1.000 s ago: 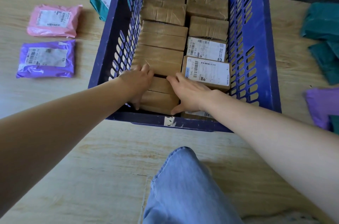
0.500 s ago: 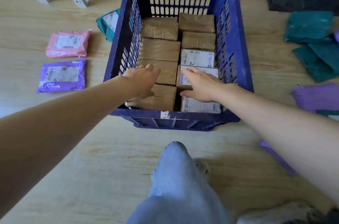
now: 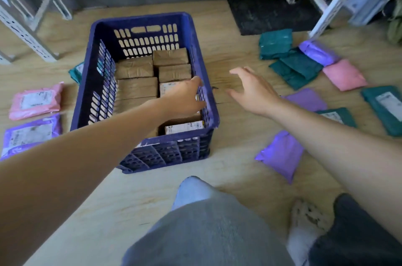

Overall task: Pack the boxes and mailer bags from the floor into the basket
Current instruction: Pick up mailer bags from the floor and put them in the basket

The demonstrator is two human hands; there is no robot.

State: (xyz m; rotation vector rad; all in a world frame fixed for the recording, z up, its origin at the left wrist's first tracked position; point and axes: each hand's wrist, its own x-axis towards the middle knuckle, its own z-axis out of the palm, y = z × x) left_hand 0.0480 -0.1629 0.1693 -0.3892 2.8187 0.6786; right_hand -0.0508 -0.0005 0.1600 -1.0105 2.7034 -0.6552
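Head view: cardboard boxes (image 3: 137, 88) fill the blue basket (image 3: 207, 91); mailer bags (image 3: 295, 70) remain on the floor (image 3: 235, 52); left hand (image 3: 185, 100) and right hand (image 3: 253, 90) spread, empty.

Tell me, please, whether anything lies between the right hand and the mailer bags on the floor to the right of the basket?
Nothing visible does. The right hand hovers open over bare wooden floor beside the blue basket; the nearest purple mailer bag and the teal mailer bags lie beyond it, unobstructed.
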